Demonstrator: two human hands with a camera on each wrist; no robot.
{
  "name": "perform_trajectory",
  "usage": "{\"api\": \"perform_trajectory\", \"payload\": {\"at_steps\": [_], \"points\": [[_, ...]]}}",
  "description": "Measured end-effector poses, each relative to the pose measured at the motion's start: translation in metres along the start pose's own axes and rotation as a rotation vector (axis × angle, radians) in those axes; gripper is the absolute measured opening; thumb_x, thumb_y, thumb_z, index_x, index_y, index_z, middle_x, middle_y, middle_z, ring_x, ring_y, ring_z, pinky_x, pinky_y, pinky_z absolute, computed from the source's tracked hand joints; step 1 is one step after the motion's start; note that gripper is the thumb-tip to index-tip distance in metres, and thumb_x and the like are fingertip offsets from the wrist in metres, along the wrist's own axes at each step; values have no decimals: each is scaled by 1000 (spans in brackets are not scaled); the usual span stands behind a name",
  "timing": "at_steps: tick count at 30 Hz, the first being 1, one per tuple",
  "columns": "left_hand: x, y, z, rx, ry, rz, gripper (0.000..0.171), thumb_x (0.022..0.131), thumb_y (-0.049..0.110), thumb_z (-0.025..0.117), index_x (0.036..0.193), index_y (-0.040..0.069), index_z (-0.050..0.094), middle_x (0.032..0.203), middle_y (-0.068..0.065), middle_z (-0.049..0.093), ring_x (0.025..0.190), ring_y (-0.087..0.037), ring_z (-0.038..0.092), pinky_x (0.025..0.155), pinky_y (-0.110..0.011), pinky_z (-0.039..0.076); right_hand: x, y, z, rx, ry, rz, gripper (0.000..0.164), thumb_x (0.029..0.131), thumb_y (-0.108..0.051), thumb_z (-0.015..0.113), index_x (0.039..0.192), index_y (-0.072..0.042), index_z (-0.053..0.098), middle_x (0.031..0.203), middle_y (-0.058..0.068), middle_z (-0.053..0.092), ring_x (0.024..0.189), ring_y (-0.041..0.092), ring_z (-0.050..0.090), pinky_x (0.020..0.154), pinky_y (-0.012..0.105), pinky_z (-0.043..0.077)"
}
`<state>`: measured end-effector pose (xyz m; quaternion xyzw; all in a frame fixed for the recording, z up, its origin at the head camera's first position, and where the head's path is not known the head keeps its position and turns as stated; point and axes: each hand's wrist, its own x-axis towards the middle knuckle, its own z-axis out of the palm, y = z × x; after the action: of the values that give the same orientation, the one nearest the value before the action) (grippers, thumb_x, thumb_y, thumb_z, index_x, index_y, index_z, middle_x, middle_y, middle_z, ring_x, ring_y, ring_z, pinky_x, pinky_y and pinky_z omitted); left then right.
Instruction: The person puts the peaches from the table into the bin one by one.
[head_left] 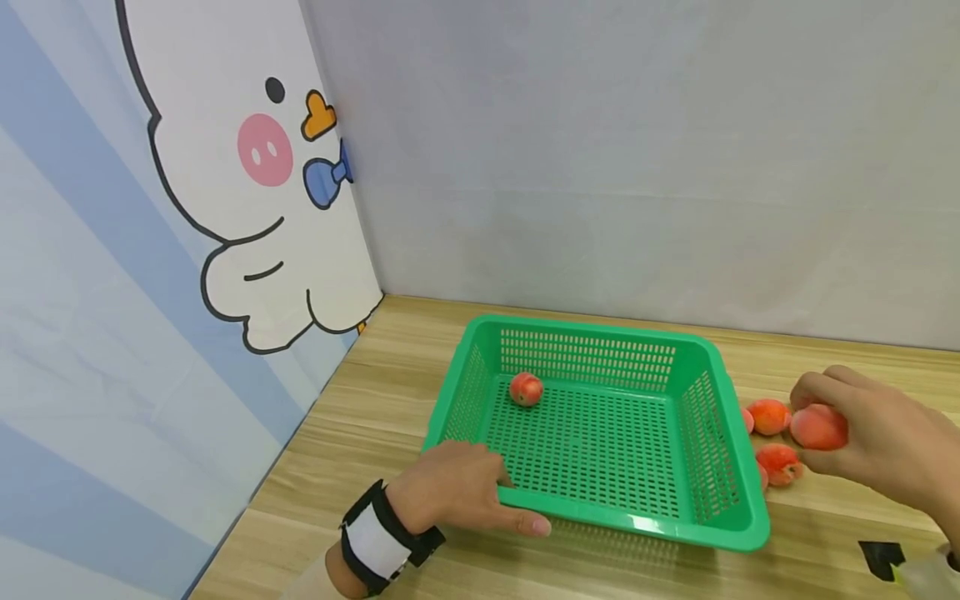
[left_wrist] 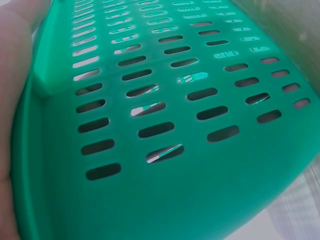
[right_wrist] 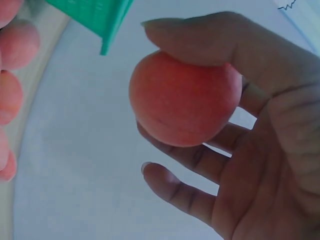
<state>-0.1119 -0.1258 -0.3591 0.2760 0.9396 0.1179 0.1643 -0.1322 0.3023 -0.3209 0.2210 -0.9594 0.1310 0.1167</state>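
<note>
A green slotted plastic basket [head_left: 637,523] sits on the table with one peach [head_left: 527,389] inside, near its back left corner. My left hand [head_left: 457,487] grips the basket's front left rim, fingers over the edge and thumb along the outside. Up close in the left wrist view, the slotted wall of the basket [left_wrist: 125,200] fills most of the picture. To the right of the basket, my right hand [head_left: 885,437] holds a reddish peach [right_wrist: 185,100] between thumb and fingers. The little finger stands away from the fruit in the right wrist view.
Several more peaches [head_left: 768,417] lie on the wooden table [head_left: 360,433] against the basket's right side, partly hidden by its rim. A grey wall sheet [head_left: 637,167] rises behind the table, and a cartoon-printed curtain [head_left: 97,400] hangs along the left edge.
</note>
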Motion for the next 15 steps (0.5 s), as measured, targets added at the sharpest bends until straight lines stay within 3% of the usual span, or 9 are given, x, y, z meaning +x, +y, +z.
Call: {"api": "perform_trajectory", "payload": {"at_steps": [8,15], "points": [[0,0,0,-7,3,5,71,71,88,43,48,21,35,47,10,18,41,-7,22,42,-25,23,2,-26,-7,-2,161,-132,53,49,-13,86,90,-28,57,91,-8,54,64,5,49,47,27,41],[-2,-1,-1,-3,0,0,71,71,88,43,48,21,36,47,11,18,42,-7,23,43,-25,24,7,-40,-10,-14,194,-231,55,47,-17,90,89,-28,57,91,-13,51,66,8,52,47,30,43]]}}
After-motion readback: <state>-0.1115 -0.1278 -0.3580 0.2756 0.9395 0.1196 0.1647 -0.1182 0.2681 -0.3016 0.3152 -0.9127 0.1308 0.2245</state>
